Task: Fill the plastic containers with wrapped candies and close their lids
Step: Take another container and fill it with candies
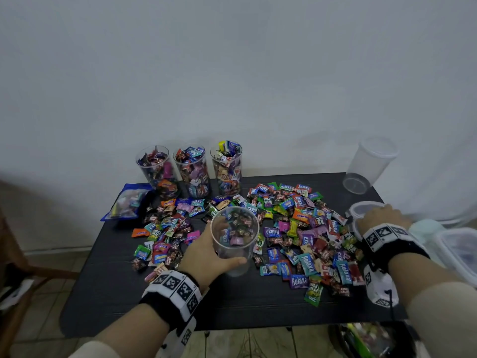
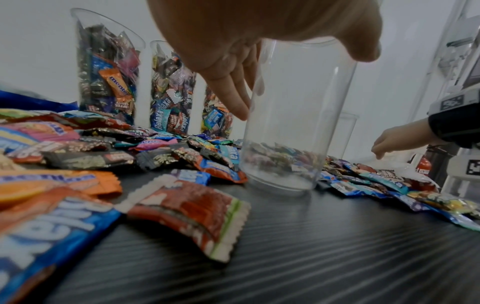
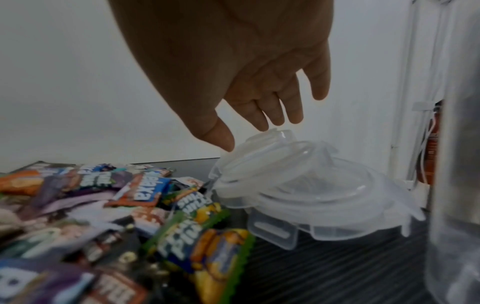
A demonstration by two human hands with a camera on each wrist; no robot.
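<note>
the left hand (image 1: 206, 250) wraps its fingers (image 2: 231, 98) and thumb around an empty clear container (image 1: 234, 239), which stands upright on the black table (image 1: 232, 303) in a gap between two spreads of wrapped candies (image 1: 304, 236). candies lie on both sides of that hand, some touching the container's base. beyond its fingertips, against the wall, three filled containers (image 1: 192, 171) stand in a row, open at the top and packed with candies. left of them lies a blue candy bag (image 1: 129, 200).

the right hand (image 1: 384, 217) hangs with fingers (image 3: 272, 111) loosely spread and slightly bent, holding nothing; the thumb tip is at the raised edge of the top lid in a stack of clear lids (image 3: 298, 185), touching or just short of it, i cannot tell which. the stack sits at the right edge of the table, just beside the candy spread. past that hand, further back, another empty container (image 1: 369, 164) stands near the far right corner.
</note>
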